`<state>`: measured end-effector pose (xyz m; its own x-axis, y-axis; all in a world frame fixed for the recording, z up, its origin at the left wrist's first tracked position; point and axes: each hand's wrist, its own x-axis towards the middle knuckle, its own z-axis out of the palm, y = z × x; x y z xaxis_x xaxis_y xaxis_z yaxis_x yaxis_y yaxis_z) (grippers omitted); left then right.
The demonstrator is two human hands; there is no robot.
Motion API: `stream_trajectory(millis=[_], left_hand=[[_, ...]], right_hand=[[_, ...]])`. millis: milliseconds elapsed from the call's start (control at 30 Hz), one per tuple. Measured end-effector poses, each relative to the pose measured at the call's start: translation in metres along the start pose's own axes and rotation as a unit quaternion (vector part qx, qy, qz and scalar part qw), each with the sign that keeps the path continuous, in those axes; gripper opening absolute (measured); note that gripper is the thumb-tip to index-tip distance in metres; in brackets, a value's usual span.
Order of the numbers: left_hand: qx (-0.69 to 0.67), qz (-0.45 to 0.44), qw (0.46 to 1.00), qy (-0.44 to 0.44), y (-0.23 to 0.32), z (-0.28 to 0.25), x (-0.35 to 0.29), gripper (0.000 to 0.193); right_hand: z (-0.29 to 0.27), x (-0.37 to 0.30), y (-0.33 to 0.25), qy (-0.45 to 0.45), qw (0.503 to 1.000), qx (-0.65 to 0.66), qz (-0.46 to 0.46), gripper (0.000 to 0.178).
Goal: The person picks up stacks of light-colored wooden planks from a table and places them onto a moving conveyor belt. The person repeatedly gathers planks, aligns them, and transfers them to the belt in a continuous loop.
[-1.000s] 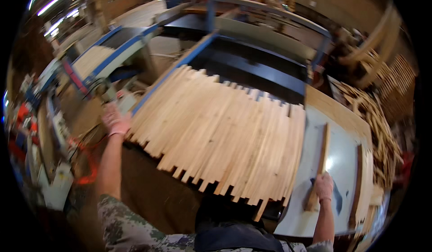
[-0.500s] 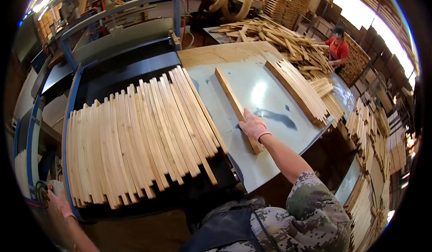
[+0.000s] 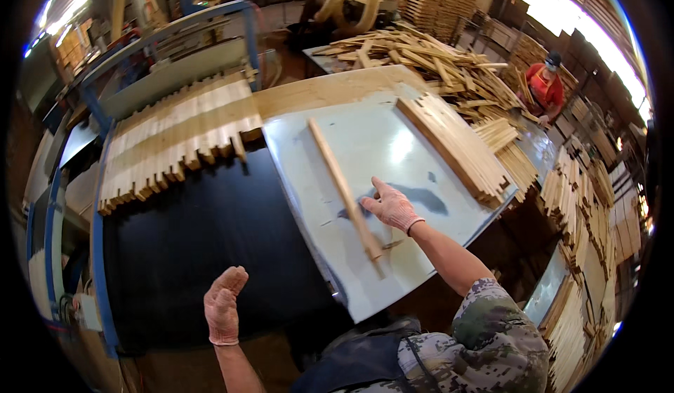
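My right hand [image 3: 393, 208], in a pale pink knit glove, hovers over the pale metal table sheet [image 3: 358, 123] with its thumb and fingers apart. Just left of it a single wooden strip [image 3: 344, 186] lies at a slant, apart from the hand. Also gloved, my left hand [image 3: 223, 305] is raised over the near part of the black conveyor belt [image 3: 203, 242], fingers loosely extended and nothing in them. Farther along the belt, a row of wooden strips [image 3: 175, 137] lies side by side, its far end by the blue machine frame [image 3: 251, 38].
A bundle of stacked strips [image 3: 456, 151] lies on the table's right side. Behind it is a loose heap of wood [image 3: 421, 63], where a person in red [image 3: 544, 88] stands. More strips [image 3: 572, 252] are piled at right. A small grey box [image 3: 88, 312] sits beside the belt.
The row of strips has moved away along the belt. My left hand has come rightward from the grey box. My right hand has let go of the single strip, which now lies slightly shifted.
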<state>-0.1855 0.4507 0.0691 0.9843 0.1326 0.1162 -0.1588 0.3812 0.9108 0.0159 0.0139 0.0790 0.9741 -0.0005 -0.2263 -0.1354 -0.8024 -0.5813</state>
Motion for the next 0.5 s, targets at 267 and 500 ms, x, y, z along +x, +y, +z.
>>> stream_trajectory(millis=[267, 500], left_hand=[[0.081, -0.004, 0.996, 0.029, -0.112, 0.145, 0.050, 0.076], [0.339, 0.032, 0.938, 0.069, -0.185, 0.201, 0.085, 0.070]], right_hand=[[-0.122, 0.076, 0.181, 0.213, 0.977, 0.014, -0.017, 0.083], [-0.242, 0.144, 0.307, 0.358, 0.920, -0.147, 0.055, 0.080]])
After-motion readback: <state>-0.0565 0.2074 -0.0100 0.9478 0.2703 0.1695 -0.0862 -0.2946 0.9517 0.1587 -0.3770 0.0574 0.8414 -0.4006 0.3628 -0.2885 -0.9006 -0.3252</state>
